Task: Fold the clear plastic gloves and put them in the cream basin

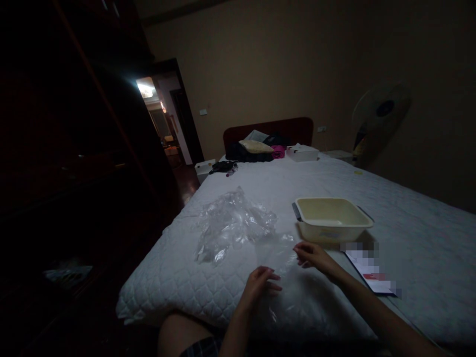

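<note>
A clear plastic bag (pixel 277 255) lies flat on the white quilted bed (pixel 409 233) in front of me. My left hand (pixel 260 282) pinches its near edge with curled fingers. My right hand (pixel 312 255) grips the bag's right edge, just in front of a cream plastic basin (pixel 330 218). A crumpled heap of clear plastic bags (pixel 232 225) rests to the left, beyond my left hand.
A printed sheet (pixel 372 275) lies by my right forearm. Pillows and clothes (pixel 256 146) and a white box (pixel 303 152) sit by the headboard. A standing fan (pixel 379 116) is at the right wall. Dark wardrobe (pixel 74 124) left, lit doorway (pixel 159 119) behind.
</note>
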Tool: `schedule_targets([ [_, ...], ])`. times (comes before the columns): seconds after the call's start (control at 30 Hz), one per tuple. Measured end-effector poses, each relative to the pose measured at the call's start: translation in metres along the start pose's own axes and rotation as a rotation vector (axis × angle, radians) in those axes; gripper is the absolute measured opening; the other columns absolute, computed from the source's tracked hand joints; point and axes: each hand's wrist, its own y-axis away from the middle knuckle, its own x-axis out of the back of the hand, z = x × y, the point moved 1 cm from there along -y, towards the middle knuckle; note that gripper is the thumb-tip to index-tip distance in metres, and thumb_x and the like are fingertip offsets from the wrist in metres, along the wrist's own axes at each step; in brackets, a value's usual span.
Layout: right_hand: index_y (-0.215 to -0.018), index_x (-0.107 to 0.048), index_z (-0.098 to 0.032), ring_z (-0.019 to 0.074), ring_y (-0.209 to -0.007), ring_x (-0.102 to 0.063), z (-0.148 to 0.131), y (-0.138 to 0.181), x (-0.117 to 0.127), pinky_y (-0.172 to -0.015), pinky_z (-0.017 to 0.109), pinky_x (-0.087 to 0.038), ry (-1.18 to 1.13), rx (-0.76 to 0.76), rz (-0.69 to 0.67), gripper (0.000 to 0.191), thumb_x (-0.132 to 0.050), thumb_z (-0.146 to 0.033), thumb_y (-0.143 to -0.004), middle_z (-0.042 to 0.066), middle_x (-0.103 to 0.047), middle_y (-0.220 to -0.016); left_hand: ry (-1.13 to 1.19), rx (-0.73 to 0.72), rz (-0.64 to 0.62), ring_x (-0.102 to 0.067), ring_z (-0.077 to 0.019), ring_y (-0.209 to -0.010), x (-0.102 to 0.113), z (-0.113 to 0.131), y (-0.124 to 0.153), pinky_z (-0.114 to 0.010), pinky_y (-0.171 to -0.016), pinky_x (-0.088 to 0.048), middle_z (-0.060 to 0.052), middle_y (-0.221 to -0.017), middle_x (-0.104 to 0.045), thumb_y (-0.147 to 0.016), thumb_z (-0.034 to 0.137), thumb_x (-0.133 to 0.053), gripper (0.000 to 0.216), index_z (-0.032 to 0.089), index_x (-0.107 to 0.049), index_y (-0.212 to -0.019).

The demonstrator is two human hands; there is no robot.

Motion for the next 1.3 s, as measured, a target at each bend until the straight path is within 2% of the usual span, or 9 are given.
schedule_targets([
  [0.17, -0.079, -0.055, -0.017, 0.0120, -0.049, -0.055, 0.017, -0.029, 0.010, -0.044, 0.024, -0.043, 0.079, 0.038, 0.053, 0.039, -0.058, -0.052, -0.064, -0.004, -0.054, -0.061, -0.001, 0.081, -0.029, -0.065, -0.0200, -0.064, 0.017, -0.029, -0.013, -0.030, -0.060, -0.047, -0.014, -0.084, -0.067, -0.046, 0.042, -0.081, 0.054, 0.012, -0.057, -0.084],
  [0.37, -0.078, -0.058, -0.016, 0.0110, -0.043, -0.048, 0.043, -0.064, 0.012, -0.040, 0.023, -0.038, 0.227, 0.102, 0.042, 0.036, -0.058, -0.048, -0.062, -0.006, -0.049, -0.054, 0.036, 0.096, 0.022, -0.064, -0.0205, -0.063, 0.027, -0.053, -0.016, -0.030, -0.061, -0.046, -0.008, -0.077, -0.065, -0.036, 0.042, -0.085, 0.063, 0.015, -0.055, -0.084],
  [0.53, -0.085, -0.060, -0.016, 0.0146, -0.055, -0.054, 0.064, -0.078, 0.005, -0.052, 0.025, -0.041, 0.401, 0.206, 0.070, 0.029, -0.055, -0.039, -0.069, -0.003, -0.055, -0.059, 0.007, 0.097, 0.058, -0.061, -0.0175, -0.053, 0.035, -0.060, -0.013, -0.029, -0.054, -0.045, -0.002, -0.064, -0.061, -0.041, 0.047, -0.083, 0.056, 0.016, -0.053, -0.077],
  [0.73, -0.111, -0.054, -0.018, 0.0211, -0.078, -0.060, 0.070, -0.075, 0.007, -0.070, 0.032, -0.045, 0.641, 0.341, 0.080, 0.037, -0.050, -0.034, -0.078, 0.006, -0.063, -0.085, -0.185, 0.002, 0.106, -0.054, -0.0135, -0.050, 0.051, -0.047, -0.010, -0.025, -0.052, -0.040, 0.002, -0.055, -0.056, -0.049, 0.044, -0.078, 0.043, 0.017, -0.056, -0.074],
  [0.83, -0.108, -0.057, -0.020, 0.0224, -0.083, -0.060, 0.067, -0.071, 0.008, -0.074, 0.033, -0.045, 0.759, 0.404, 0.074, 0.033, -0.051, -0.034, -0.079, 0.008, -0.063, -0.093, -0.366, -0.096, 0.171, -0.056, -0.0165, -0.057, 0.061, -0.036, -0.007, -0.026, -0.057, -0.042, -0.002, -0.061, -0.059, -0.055, 0.035, -0.076, 0.028, 0.017, -0.061, -0.071],
  [1.0, -0.108, -0.058, -0.017, 0.0234, -0.089, -0.059, 0.060, -0.069, 0.005, -0.079, 0.035, -0.045, 0.906, 0.481, 0.128, 0.029, -0.044, -0.026, -0.084, 0.012, -0.062, -0.101, -0.816, -0.442, 0.339, -0.060, -0.0225, -0.075, 0.073, -0.011, -0.006, -0.033, -0.074, -0.046, -0.006, -0.079, -0.064, -0.071, 0.027, -0.063, 0.016, 0.022, -0.067, -0.086],
  [1.07, -0.111, -0.057, -0.015, 0.0252, -0.098, -0.057, 0.059, -0.066, -0.002, -0.085, 0.038, -0.043, 0.937, 0.505, 0.159, 0.031, -0.038, -0.020, -0.086, 0.014, -0.059, -0.110, -0.968, -0.616, 0.279, -0.059, -0.0241, -0.093, 0.073, 0.000, -0.012, -0.037, -0.085, -0.044, -0.009, -0.099, -0.064, -0.079, 0.026, -0.055, 0.022, 0.024, -0.063, -0.099],
  [1.17, -0.118, -0.053, -0.014, 0.0263, -0.108, -0.052, 0.064, -0.054, -0.019, -0.089, 0.041, -0.042, 1.018, 0.573, 0.172, 0.036, -0.036, -0.017, -0.086, 0.016, -0.055, -0.120, -1.275, -0.856, 0.075, -0.046, -0.0256, -0.117, 0.068, 0.011, -0.030, -0.044, -0.096, -0.039, -0.011, -0.127, -0.050, -0.084, 0.024, -0.046, 0.033, 0.020, -0.053, -0.116],
  [1.3, -0.123, -0.051, -0.012, 0.0278, -0.112, -0.051, 0.081, -0.032, -0.036, -0.093, 0.041, -0.042, 1.130, 0.546, 0.128, 0.042, -0.041, -0.032, -0.088, 0.019, -0.052, -0.125, -1.594, -0.907, -0.121, -0.036, -0.0258, -0.126, 0.062, 0.010, -0.051, -0.046, -0.100, -0.035, -0.014, -0.136, -0.039, -0.086, 0.024, -0.044, 0.042, 0.014, -0.041, -0.127],
])
